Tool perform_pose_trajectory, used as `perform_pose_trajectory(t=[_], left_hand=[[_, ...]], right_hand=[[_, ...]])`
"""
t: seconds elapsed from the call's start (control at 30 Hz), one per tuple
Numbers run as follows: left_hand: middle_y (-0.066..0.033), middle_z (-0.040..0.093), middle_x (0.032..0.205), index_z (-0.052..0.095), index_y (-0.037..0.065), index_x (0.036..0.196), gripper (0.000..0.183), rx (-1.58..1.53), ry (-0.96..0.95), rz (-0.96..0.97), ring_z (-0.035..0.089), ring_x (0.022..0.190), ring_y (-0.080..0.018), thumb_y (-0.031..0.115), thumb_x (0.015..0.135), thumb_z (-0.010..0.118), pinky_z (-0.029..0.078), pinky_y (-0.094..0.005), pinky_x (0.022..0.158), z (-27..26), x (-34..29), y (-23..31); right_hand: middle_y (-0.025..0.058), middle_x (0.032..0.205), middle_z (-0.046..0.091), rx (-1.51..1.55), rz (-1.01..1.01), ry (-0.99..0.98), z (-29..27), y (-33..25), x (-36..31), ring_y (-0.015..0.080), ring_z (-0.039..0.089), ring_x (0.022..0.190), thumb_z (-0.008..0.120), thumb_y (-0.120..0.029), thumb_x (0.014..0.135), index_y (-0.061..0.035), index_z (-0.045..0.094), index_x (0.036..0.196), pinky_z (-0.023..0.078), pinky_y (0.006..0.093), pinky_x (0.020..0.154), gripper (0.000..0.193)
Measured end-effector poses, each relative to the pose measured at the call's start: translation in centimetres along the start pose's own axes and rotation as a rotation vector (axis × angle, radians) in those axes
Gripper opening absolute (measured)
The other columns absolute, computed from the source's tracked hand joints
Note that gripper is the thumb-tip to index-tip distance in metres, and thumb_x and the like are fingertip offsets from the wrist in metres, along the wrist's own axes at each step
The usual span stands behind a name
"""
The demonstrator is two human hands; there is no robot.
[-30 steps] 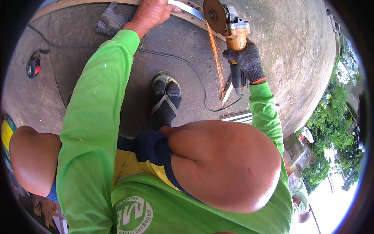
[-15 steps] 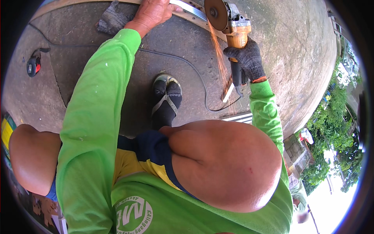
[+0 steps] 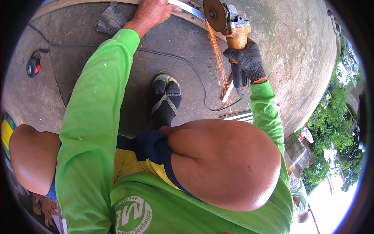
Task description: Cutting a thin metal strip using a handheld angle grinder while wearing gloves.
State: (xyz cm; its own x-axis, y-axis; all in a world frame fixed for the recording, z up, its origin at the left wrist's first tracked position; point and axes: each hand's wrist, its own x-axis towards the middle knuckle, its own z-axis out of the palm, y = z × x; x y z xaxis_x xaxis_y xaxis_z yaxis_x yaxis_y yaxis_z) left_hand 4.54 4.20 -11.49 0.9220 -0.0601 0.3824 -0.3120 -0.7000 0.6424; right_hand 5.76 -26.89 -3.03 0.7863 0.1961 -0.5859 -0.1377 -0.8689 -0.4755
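Note:
In my right hand (image 3: 251, 59), covered by a dark grey knit glove, is a yellow and black angle grinder (image 3: 237, 38), fingers wrapped round its body. Its brown disc (image 3: 215, 15) meets the end of a shiny metal bar (image 3: 189, 9), and orange sparks (image 3: 219, 58) stream down from there. My bare left hand (image 3: 152, 15) is closed on the bar, pressing it along a wooden strip (image 3: 198, 21) near the top edge. The fingertips are partly hidden behind the hand.
A grey cord (image 3: 171, 55) winds across the concrete floor. A crumpled grey glove (image 3: 111, 21) lies left of my left hand, a tape measure (image 3: 33, 67) further left. A white offcut (image 3: 228, 92) and pale metal lengths (image 3: 243, 117) lie below the grinder. My foot (image 3: 166, 95) stands mid-floor.
The sparks are denser and reach further down. The grinder and my left hand have shifted very slightly left; both hands keep their hold.

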Motion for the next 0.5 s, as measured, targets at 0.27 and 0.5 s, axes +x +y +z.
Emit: perform_pose_trajectory(t=[0.27,0.5], left_hand=[[-0.0155,0.056,0.09,0.057,0.003,0.084,0.021,0.029,-0.014,0.002,0.053,0.092,-0.0389,0.001,0.071,0.073,0.043,-0.0476,0.083,0.02,-0.09,-0.21],[-0.0154,0.056,0.089,0.057,0.003,0.084,0.022,-0.005,0.001,0.003,0.054,0.092,-0.0384,0.003,0.071,0.074,0.043,-0.0473,0.083,0.08,-0.04,0.01]], right_hand=[[0.0099,0.087,0.073,-0.067,-0.034,0.027,0.12,0.27,0.18,0.019,0.07,0.075,0.088,-0.023,0.069,0.0003,0.067,0.106,0.058,0.033,0.071,0.049],[0.0132,0.089,0.074,-0.061,-0.006,0.015,0.03,0.32,-0.19,0.0259,0.074,0.08,0.087,-0.036,0.064,-0.003,0.068,0.108,0.059,0.0366,0.075,0.058]])
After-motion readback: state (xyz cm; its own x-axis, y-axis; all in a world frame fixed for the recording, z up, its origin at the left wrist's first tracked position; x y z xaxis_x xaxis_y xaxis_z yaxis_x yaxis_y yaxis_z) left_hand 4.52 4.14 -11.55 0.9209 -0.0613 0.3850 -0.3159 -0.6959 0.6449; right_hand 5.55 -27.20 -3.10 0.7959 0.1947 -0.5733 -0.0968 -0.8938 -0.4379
